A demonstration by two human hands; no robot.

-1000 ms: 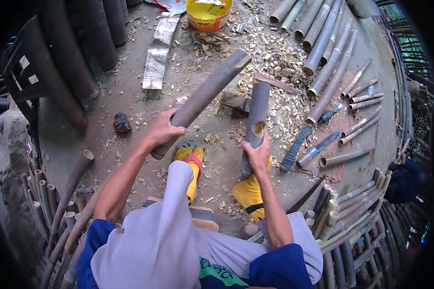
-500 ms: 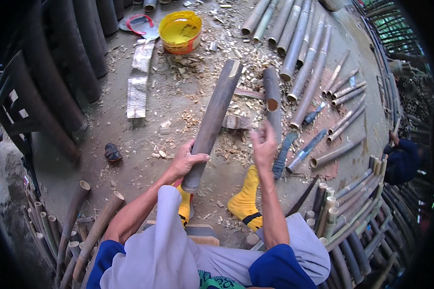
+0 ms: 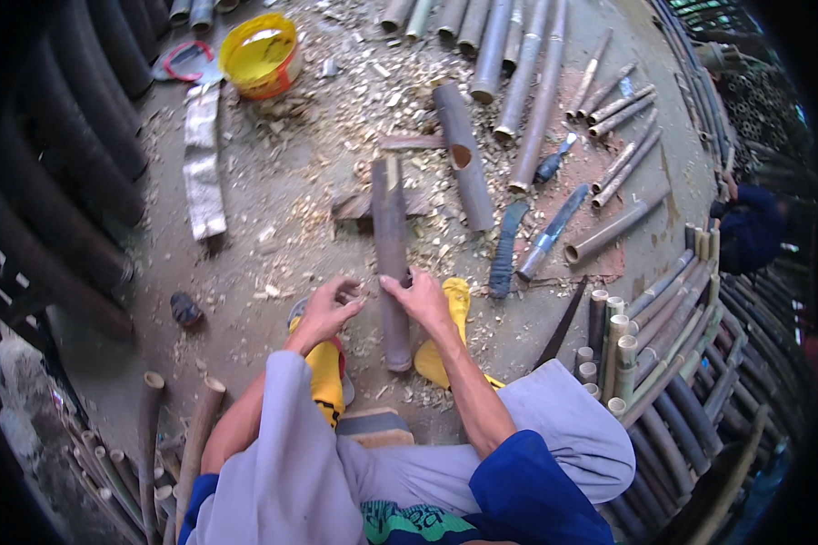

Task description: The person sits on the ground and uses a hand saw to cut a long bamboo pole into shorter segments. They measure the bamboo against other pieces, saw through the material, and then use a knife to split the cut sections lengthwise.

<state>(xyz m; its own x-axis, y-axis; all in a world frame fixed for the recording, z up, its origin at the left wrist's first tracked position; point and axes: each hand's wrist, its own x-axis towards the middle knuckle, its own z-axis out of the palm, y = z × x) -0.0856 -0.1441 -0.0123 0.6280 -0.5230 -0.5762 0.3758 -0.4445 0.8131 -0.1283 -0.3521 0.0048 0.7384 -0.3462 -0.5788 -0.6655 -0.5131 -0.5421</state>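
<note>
A dark bamboo tube (image 3: 391, 236) stands out in front of me between my feet, its far end above a short wooden block (image 3: 353, 205). My right hand (image 3: 420, 298) grips its near half, with the thumb on top; some of the fingers are hidden behind the tube. To the left of it, my left hand (image 3: 330, 307) is free of the tube, its fingers apart and slightly curled. Another bamboo tube (image 3: 468, 195) with an oval hole cut in its side lies just beyond, to the right. Yellow socks (image 3: 432, 359) cover my feet on both sides.
Wood chips litter the ground. To the right lie a tool with a dark wrapped handle (image 3: 504, 259), a blue-grey tube (image 3: 554, 232) and several bamboo poles (image 3: 541, 100). A yellow bucket (image 3: 262, 64) stands far left near a flattened silvery strip (image 3: 204, 173). Upright bamboo stands near right.
My left hand has let go of the bamboo tube, and my right hand has taken hold of it. The tube has become more upright in view. The whole view has shifted.
</note>
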